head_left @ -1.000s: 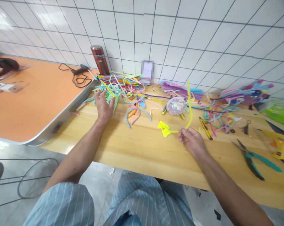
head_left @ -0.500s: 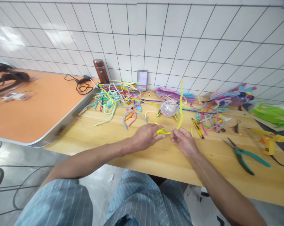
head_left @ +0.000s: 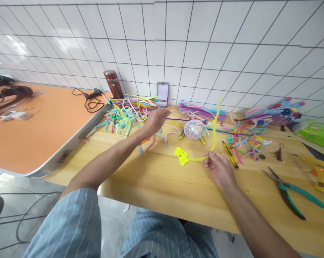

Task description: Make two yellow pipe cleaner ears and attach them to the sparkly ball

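My right hand [head_left: 219, 168] pinches a yellow pipe cleaner [head_left: 215, 125], whose long free end stands up above my fingers. At its other end, left of that hand, is a bent, flattened yellow piece [head_left: 181, 155] with a folded, pointed shape. My left hand [head_left: 158, 121] is raised over the back of the table, just in front of the phone [head_left: 162, 94] leaning on the wall. Its fingers point away from me and are too blurred to read. Behind the yellow piece sits a clear, shiny ball-like form [head_left: 194, 129] with short yellow and green legs.
Tangled pipe cleaners [head_left: 124, 114] lie back left; a pink and purple bundle [head_left: 199, 110] is further right. A yellow cutter [head_left: 230, 154], green-handled pliers [head_left: 293, 191] and a yellow glue gun [head_left: 323, 172] lie to the right. A red-brown flask [head_left: 113, 84] stands by the wall.
My left hand has let go of the bent yellow piece and moved up and away toward the phone. My right hand still holds the pipe cleaner, and the view has shifted slightly.
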`<state>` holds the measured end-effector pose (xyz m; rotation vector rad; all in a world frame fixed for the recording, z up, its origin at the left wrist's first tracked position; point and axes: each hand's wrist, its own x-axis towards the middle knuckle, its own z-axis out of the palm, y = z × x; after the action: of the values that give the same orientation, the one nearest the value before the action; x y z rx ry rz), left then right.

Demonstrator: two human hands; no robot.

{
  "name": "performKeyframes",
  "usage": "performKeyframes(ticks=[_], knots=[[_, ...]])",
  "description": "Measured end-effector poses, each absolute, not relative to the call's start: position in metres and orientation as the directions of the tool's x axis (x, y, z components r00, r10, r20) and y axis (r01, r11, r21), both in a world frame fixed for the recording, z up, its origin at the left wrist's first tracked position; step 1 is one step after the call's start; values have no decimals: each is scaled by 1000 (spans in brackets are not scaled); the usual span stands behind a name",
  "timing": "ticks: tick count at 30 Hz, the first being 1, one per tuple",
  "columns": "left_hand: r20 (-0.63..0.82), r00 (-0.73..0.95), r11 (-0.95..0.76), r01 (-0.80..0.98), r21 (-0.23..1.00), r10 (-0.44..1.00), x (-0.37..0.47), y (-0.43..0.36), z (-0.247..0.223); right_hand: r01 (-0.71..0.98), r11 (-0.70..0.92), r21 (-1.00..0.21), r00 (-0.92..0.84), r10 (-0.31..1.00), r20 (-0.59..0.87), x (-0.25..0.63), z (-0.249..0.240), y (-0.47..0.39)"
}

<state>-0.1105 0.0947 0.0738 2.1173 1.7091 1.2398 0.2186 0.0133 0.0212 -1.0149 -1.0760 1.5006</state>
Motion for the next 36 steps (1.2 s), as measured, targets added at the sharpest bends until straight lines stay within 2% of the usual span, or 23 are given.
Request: performKeyframes(ticks=[3, 5, 12, 17, 22, 26, 29, 32, 34, 36], knots=[[527, -243, -149, 790, 595, 814, -177, 172, 88, -211, -136, -968, -162, 981, -102, 219, 19, 14], [455, -321, -11, 808, 589, 831, -209, 212, 89, -181, -147, -972, -172, 978, -116, 218, 17, 14], [283, -317, 108, 816, 568, 906, -239, 275, 62, -133, -183, -974, -116, 979, -168, 218, 15, 15], [226, -266, 101, 827, 554, 937, -251, 293, 57, -126, -239, -963, -88, 969, -230, 217, 16, 13], [286, -256, 46, 814, 579, 923, -253, 286, 64, -123, -263, -957, -102, 963, -251, 217, 16, 12], [448, -361, -33, 748, 663, 818, -243, 274, 83, -122, -250, -960, -129, 963, -235, 216, 16, 10], [563, -498, -188, 616, 765, 660, -234, 265, 123, -139, -229, -964, -130, 969, -211, 216, 16, 10], [536, -655, -464, 304, 832, 533, -222, 244, 177, -186, -215, -959, -111, 974, -198, 216, 20, 10], [549, -672, -520, 275, 809, 498, -206, 216, 204, -238, -213, -948, -88, 976, -197, 214, 24, 10], [655, -544, -688, 183, 702, 524, -184, 177, 211, -300, -206, -931, -68, 978, -195, 213, 28, 11]])
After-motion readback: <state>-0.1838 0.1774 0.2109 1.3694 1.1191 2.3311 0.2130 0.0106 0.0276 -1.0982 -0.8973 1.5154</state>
